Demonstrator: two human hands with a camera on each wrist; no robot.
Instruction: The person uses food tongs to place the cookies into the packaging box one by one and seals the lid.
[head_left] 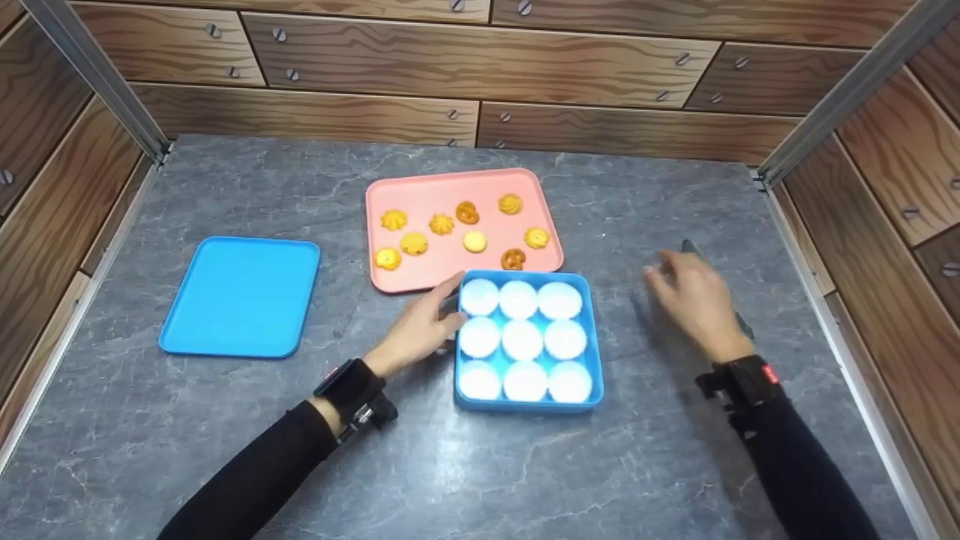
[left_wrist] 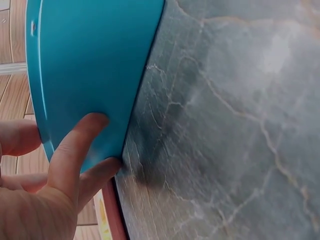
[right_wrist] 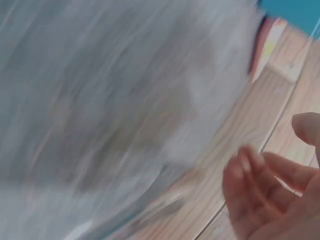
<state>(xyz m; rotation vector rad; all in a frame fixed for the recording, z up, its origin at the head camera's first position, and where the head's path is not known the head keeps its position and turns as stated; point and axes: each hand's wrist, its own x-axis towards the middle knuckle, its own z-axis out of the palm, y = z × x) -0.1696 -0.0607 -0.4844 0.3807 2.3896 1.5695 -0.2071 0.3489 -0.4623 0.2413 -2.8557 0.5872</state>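
Observation:
My left hand (head_left: 421, 330) touches the left wall of a blue square box (head_left: 529, 407), its fingers (left_wrist: 75, 145) fairly straight against the side. Rows of white paper cups (head_left: 523, 340) fill the box. Over to the right, my right hand (head_left: 696, 300) hovers with loosely bent fingers and holds nothing. Under and beside it lies a long, thin dark tool (head_left: 688, 246), mostly covered by the hand in the head view. That tool is blurred in the right wrist view, so its kind is unclear.
Behind the box, a pink tray (head_left: 442, 274) carries several small cookies (head_left: 414, 243), including pretzel and swirl shapes. A flat blue lid (head_left: 238, 300) lies at the left. Wood-patterned panels (head_left: 480, 64) close off the back and sides of the grey tabletop (head_left: 360, 465).

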